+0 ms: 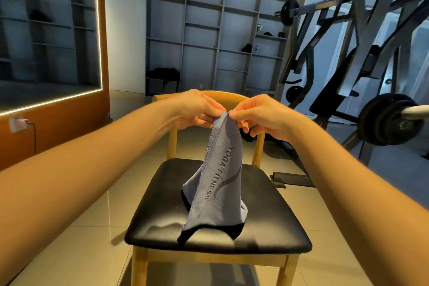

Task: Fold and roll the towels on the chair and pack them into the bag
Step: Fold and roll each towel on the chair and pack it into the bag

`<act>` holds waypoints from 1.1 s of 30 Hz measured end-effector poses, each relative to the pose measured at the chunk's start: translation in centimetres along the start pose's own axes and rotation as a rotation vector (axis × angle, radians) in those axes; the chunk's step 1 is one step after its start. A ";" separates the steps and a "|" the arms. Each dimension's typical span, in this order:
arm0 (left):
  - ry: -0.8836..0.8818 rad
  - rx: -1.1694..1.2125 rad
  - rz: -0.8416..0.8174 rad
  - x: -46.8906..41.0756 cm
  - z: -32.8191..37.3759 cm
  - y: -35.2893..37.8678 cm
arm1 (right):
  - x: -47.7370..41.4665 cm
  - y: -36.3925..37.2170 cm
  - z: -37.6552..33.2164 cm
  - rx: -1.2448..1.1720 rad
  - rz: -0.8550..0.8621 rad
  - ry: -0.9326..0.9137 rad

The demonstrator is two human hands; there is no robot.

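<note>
Over a gym's black-cushioned wooden chair (267, 216), our left hand (199, 109) and right hand (261, 118), grips nearly meeting, are pinching a grey fabric towel (220, 169) hanging lengthwise below them.

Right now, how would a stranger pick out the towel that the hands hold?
Find the wooden chair with the black seat. Above it, the left hand and the right hand pinch a grey towel by its top edge. Unlike the black cloth under it, it reads YOGA FITNESS.

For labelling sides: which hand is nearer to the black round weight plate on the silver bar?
Right. The right hand is left of the black round weight plate; the left hand lies farther left.
</note>
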State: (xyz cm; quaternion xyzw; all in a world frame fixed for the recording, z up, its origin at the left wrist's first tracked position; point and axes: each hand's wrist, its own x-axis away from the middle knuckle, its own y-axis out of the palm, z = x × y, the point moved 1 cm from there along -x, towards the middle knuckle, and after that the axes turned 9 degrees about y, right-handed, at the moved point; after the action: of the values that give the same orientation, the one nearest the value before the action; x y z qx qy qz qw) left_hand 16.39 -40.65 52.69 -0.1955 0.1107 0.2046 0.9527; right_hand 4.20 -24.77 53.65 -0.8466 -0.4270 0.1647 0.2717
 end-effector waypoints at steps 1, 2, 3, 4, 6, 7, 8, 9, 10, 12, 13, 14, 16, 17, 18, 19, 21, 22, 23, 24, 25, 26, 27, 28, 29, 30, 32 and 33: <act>0.019 -0.033 0.024 0.1 -0.1 0.0 | -0.1 0.2 0.0 0.027 0.004 -0.003; 0.040 -0.068 0.052 0.1 -0.3 0.0 | -0.2 0.4 -0.1 0.055 0.007 -0.008; 0.058 -0.094 0.078 0.1 -0.4 -0.1 | -0.2 0.5 -0.1 0.083 0.014 -0.015; 0.073 -0.110 0.097 0.1 -0.4 -0.1 | -0.2 0.7 -0.2 0.108 0.023 -0.025; 0.087 -0.119 0.119 0.1 -0.4 -0.1 | -0.3 1.0 -0.4 0.133 0.053 -0.049; 0.088 -0.118 0.119 0.2 -0.3 -0.2 | -0.3 1.1 -0.5 0.134 0.073 -0.062; 0.086 -0.109 0.112 0.3 -0.3 -0.1 | -0.3 1.2 -0.5 0.129 0.098 -0.075; 0.084 -0.096 0.101 0.3 -0.2 -0.1 | -0.3 1.3 -0.5 0.120 0.121 -0.087; 0.080 -0.082 0.089 0.4 -0.2 -0.1 | -0.2 1.3 -0.5 0.109 0.136 -0.100; 0.074 -0.071 0.078 0.5 -0.2 0.0 | -0.2 1.4 -0.5 0.091 0.141 -0.116; 0.072 -0.068 0.078 0.6 -0.2 0.0 | -0.2 1.5 -0.5 0.090 0.137 -0.121; 0.069 -0.063 0.078 0.6 -0.2 0.1 | -0.2 1.5 -0.5 0.090 0.135 -0.125; 0.066 -0.053 0.079 0.7 -0.2 0.2 | -0.3 1.7 -0.4 0.088 0.144 -0.123; 0.067 -0.055 0.082 0.7 -0.2 0.3 | -0.4 1.7 -0.4 0.087 0.152 -0.119; 0.069 -0.060 0.087 0.7 -0.3 0.4 | -0.4 1.8 -0.4 0.086 0.159 -0.115; 0.072 -0.066 0.092 0.8 -0.3 0.4 | -0.5 1.9 -0.4 0.086 0.163 -0.109; 0.076 -0.069 0.096 0.8 -0.3 0.6 | -0.5 2.0 -0.3 0.085 0.170 -0.095; 0.077 -0.068 0.096 0.8 -0.3 0.6 | -0.6 2.0 -0.2 0.085 0.176 -0.091; 0.079 -0.068 0.094 0.8 -0.3 0.6 | -0.6 2.1 -0.2 0.085 0.183 -0.087; 0.081 -0.068 0.093 0.9 -0.3 0.7 | -0.7 2.1 -0.1 0.083 0.189 -0.083; 0.084 -0.071 0.093 0.9 -0.3 0.7 | -0.7 2.1 -0.1 0.079 0.194 -0.080; 0.089 -0.076 0.093 0.9 -0.3 0.7 | -0.7 2.2 0.0 0.076 0.195 -0.076; 0.095 -0.081 0.096 0.9 -0.2 0.7 | -0.7 2.2 0.0 0.075 0.190 -0.074; 0.101 -0.084 0.103 0.9 -0.2 0.8 | -0.7 2.2 0.0 0.074 0.181 -0.072; 0.107 -0.087 0.111 0.9 -0.2 0.8 | -0.7 2.3 0.1 0.071 0.174 -0.069; 0.111 -0.093 0.120 0.9 -0.2 0.9 | -0.7 2.3 0.1 0.066 0.170 -0.064; 0.105 -0.113 0.146 1.0 -0.3 1.1 | -0.8 2.5 0.2 0.060 0.177 -0.056; 0.097 -0.121 0.164 1.0 -0.4 1.2 | -0.9 2.6 0.3 0.063 0.182 -0.055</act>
State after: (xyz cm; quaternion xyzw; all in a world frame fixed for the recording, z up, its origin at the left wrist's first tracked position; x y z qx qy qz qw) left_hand 16.67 -39.44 51.65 -0.2524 0.1597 0.2783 0.9129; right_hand 5.15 -26.70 51.92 -0.8680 -0.3503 0.2254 0.2702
